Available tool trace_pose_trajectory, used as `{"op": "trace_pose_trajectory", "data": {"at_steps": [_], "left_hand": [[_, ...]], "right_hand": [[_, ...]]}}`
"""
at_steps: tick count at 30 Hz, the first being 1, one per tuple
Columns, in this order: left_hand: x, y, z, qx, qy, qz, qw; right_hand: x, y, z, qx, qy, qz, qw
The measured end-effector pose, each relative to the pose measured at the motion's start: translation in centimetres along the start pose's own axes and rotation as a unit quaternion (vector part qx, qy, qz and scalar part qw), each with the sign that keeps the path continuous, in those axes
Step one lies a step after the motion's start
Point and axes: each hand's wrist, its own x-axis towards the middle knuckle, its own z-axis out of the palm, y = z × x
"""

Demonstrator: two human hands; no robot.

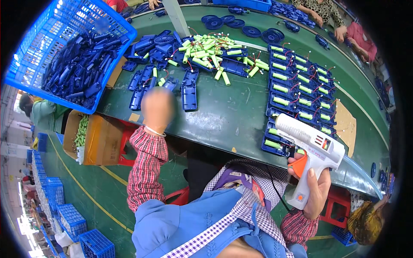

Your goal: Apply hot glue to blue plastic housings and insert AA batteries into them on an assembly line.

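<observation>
My right hand [316, 189] is wrapped around the handle of a white glue gun [316, 144] with an orange trigger. A clear glue stick [363, 174] sticks out of its back end, and its nozzle is over the nearest rows of blue plastic housings [275, 142], which hold green battery cells. My left hand [157, 109] is smeared by motion over the table's near left part; its fingers cannot be made out. Just beyond it is a blurred blue piece [171, 84], and I cannot tell whether the hand holds it. Beside this hand lies an open blue housing [189, 90].
A heap of green cells [206, 49] with red wires lies mid-table. A blue crate [97, 105] of blue parts leans over the left edge. Fan grilles [251, 31] lie farther back. A cardboard box [101, 139] stands below left. Other people's hands [340, 32] are across the table.
</observation>
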Motion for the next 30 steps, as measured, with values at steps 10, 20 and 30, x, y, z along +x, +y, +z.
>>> {"op": "trace_pose_trajectory", "data": {"at_steps": [10, 20, 30], "left_hand": [[-0.6, 7.3, 0.5, -0.137, -0.013, -0.035, 0.99], [1.9, 9.4, 0.0, -0.298, -0.029, 0.117, 0.947], [8.8, 10.4, 5.8, -0.165, -0.132, -0.132, 0.968]], "right_hand": [[-0.4, -0.1, 0.7, 0.001, -0.004, 0.005, 1.0], [0.0, -0.4, 1.9, -0.002, -0.02, 0.007, 1.0], [1.3, 0.1, 3.7, -0.01, -0.07, 0.02, 0.997]]}}
